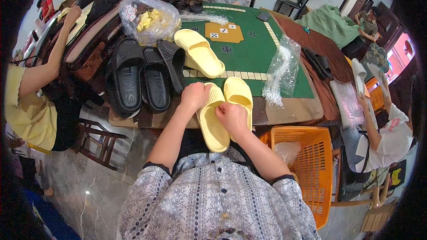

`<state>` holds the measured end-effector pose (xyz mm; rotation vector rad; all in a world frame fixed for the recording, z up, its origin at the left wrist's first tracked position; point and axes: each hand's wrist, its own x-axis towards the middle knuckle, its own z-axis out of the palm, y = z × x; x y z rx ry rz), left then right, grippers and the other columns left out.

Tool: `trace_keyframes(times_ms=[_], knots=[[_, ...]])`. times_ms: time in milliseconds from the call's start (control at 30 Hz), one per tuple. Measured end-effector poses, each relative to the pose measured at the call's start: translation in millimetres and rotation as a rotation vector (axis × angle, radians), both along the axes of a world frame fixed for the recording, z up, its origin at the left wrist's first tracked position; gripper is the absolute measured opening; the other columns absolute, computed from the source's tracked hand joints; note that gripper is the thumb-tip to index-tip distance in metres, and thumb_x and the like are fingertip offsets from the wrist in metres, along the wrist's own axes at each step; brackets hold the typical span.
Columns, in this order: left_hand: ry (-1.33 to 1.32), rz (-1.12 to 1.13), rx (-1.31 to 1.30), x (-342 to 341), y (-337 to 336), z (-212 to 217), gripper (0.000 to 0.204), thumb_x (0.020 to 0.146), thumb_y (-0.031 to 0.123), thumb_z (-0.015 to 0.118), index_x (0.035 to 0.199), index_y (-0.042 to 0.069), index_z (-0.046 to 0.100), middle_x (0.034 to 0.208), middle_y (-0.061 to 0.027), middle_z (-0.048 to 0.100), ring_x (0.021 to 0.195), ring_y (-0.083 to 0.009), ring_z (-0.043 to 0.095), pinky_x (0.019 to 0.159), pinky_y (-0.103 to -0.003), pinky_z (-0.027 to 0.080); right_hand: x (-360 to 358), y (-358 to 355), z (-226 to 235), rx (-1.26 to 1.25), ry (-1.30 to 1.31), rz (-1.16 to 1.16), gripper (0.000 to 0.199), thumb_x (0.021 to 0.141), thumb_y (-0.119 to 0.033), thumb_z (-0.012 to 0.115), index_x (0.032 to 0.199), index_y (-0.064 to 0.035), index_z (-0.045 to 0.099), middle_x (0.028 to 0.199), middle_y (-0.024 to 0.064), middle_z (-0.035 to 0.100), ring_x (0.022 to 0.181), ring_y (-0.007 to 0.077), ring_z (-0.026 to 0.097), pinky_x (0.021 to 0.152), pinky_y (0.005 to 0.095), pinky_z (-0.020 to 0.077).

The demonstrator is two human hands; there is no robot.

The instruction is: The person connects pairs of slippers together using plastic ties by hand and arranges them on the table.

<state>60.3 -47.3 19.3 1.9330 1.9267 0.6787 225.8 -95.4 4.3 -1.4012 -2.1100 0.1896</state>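
A pair of yellow slide slippers lies toe-away at the table's near edge, right in front of me. My left hand [195,95] is closed at the strap edge of the left yellow slipper [215,133]. Over the inner sides of the pair, my right hand [233,118] is curled closed; whatever its fingers hold is hidden. The right yellow slipper [238,92] sits partly behind that hand. Beyond them another yellow slipper [201,54] rests on top of one more. Several black slide slippers [126,80] stand to the left of my left hand.
A clear bag with yellow pieces [151,23] stands behind the black slippers. White plastic fastener strands [279,73] lie in a clear bag on the green table mat [253,58]. An orange basket [328,160] is at my right. Co-workers sit left, right and across.
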Motion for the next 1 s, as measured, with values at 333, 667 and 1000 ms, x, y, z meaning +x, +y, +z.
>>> trace_keyframes(times_ms=[333, 667, 1000], knots=[[-0.527, 0.018, -0.136, 3.7, 36.3, -41.7, 0.036, 0.076, 0.038, 0.071, 0.095, 0.008, 0.074, 0.090, -0.0147, 0.071, 0.084, -0.0271, 0.069, 0.077, -0.036, 0.053, -10.4, 5.5, -15.4, 0.117, -0.023, -0.130, 0.022, 0.083, -0.024, 0.065, 0.070, -0.0067, 0.061, 0.063, 0.0123, 0.064, 0.054, 0.0310, 0.063, 0.052, 0.0425, 0.0501], [-0.304, 0.186, 0.422, 35.7, 8.7, -44.9, 0.019, 0.083, 0.027, 0.063, 0.082, 0.009, 0.069, 0.084, -0.0114, 0.067, 0.078, -0.0331, 0.064, 0.068, -0.044, 0.051, 31.6, -34.5, 37.7, -0.107, 0.014, 0.048, 0.019, 0.080, -0.028, 0.068, 0.079, -0.0091, 0.070, 0.067, 0.0102, 0.066, 0.062, 0.0287, 0.065, 0.058, 0.0394, 0.0514], [-0.266, 0.170, 0.415, 39.3, 2.0, -34.4, 0.024, 0.085, 0.029, 0.063, 0.082, 0.007, 0.070, 0.083, -0.0125, 0.067, 0.078, -0.0329, 0.065, 0.067, -0.045, 0.051, 169.3, -87.5, 82.6, -0.275, 0.402, -0.225, 0.011, 0.081, -0.005, 0.067, 0.080, 0.0051, 0.065, 0.066, 0.0011, 0.060, 0.059, 0.0059, 0.052, 0.055, 0.0220, 0.0436]])
